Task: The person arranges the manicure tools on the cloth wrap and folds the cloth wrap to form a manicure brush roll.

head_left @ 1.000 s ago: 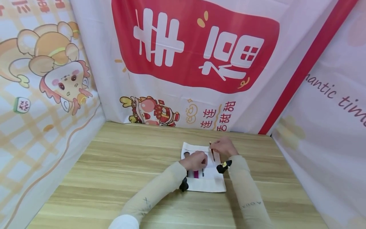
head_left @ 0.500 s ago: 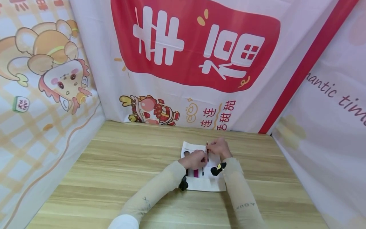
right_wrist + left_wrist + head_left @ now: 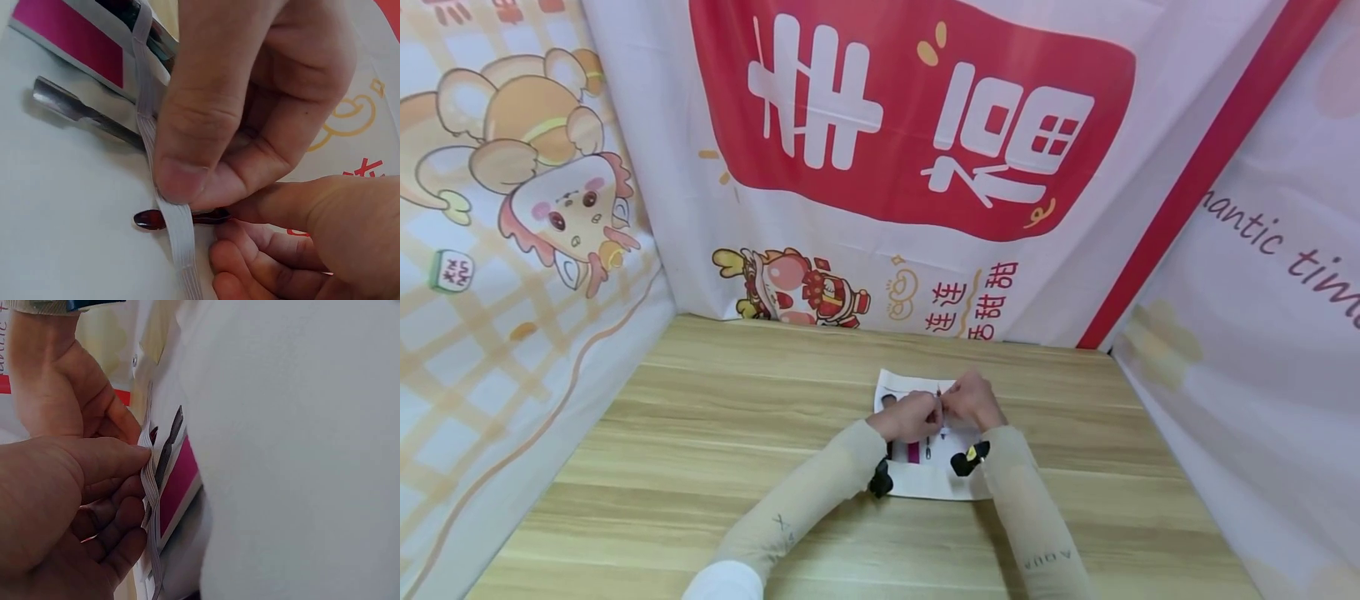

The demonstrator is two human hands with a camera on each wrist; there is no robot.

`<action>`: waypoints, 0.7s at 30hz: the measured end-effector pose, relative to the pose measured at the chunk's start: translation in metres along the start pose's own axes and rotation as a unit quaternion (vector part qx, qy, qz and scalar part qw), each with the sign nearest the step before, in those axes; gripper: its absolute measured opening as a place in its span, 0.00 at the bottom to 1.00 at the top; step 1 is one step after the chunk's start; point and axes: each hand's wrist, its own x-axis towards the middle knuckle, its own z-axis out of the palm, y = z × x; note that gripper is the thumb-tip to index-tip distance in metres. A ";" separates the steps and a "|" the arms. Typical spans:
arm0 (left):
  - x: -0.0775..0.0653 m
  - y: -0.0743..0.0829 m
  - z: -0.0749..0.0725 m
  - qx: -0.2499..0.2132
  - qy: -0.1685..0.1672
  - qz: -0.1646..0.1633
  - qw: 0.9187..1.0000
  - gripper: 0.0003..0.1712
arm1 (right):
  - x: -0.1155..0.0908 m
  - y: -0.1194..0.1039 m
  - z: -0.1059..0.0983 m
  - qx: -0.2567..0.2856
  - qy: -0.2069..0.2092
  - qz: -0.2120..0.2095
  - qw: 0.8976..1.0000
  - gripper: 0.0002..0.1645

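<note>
A white cloth sheet (image 3: 932, 485) with a white elastic band (image 3: 180, 237) lies on the table. My left hand (image 3: 913, 415) pinches the band between thumb and fingers. My right hand (image 3: 973, 402), close beside it, holds a slim dark-red stick (image 3: 149, 219). The stick's rounded tip shows past the band, which crosses over it; its other end is hidden in the right fingers. Next to it a metal cuticle pusher (image 3: 81, 109) sits under the band. Beyond that is a flat white piece with a magenta block (image 3: 81, 40), also crossed by the band.
A dark brush-like item (image 3: 889, 402) lies at the left edge of the cloth, partly hidden by the left hand. The wooden table (image 3: 737, 400) extends around the cloth. Printed fabric walls (image 3: 850, 200) stand behind and at both sides.
My right hand has moved left, up to the left hand, bringing the dark-red stick from the cloth's right part to beneath the band. My left hand has stayed nearly in place.
</note>
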 end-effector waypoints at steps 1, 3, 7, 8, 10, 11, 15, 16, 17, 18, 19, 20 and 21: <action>-0.004 0.008 -0.005 -0.003 -0.004 -0.003 1.000 0.22 | -0.001 0.001 0.000 -0.005 -0.001 -0.004 1.000 0.18; -0.012 0.021 -0.014 -0.006 -0.008 -0.012 1.000 0.19 | -0.004 0.001 0.001 -0.009 -0.002 -0.007 1.000 0.17; -0.018 0.031 -0.019 0.004 0.000 -0.030 1.000 0.09 | -0.009 0.003 0.001 -0.017 0.000 -0.001 1.000 0.16; -0.019 0.032 -0.019 0.008 0.003 -0.031 0.999 0.08 | -0.010 0.003 0.001 -0.019 -0.001 -0.001 1.000 0.16; -0.019 0.032 -0.019 0.016 0.006 -0.030 0.999 0.07 | -0.013 0.002 0.000 -0.022 -0.003 0.004 1.000 0.14; -0.019 0.032 -0.019 0.021 0.008 -0.028 0.999 0.07 | -0.014 0.002 0.000 -0.024 -0.005 0.007 1.000 0.13; -0.020 0.033 -0.019 0.027 0.012 -0.026 0.999 0.08 | -0.019 0.003 -0.001 -0.024 -0.010 0.005 1.000 0.12; -0.021 0.034 -0.020 0.027 0.012 -0.028 0.999 0.08 | -0.020 0.004 -0.001 -0.023 -0.012 0.003 1.000 0.12; -0.021 0.034 -0.020 0.024 0.011 -0.032 0.999 0.08 | -0.021 0.004 -0.001 -0.022 -0.012 -0.004 1.000 0.12; -0.022 0.035 -0.020 0.021 0.011 -0.034 0.999 0.08 | -0.022 0.005 0.000 -0.021 -0.010 -0.009 1.000 0.13; -0.022 0.036 -0.020 0.018 0.011 -0.036 0.999 0.07 | -0.023 0.006 0.000 -0.021 -0.009 -0.013 1.000 0.13; -0.022 0.037 -0.020 0.016 0.011 -0.037 0.999 0.07 | -0.024 0.007 0.000 -0.020 -0.008 -0.015 1.000 0.13; -0.021 0.037 -0.020 0.015 0.012 -0.037 0.999 0.07 | -0.025 0.008 0.001 -0.020 -0.005 -0.017 1.000 0.13</action>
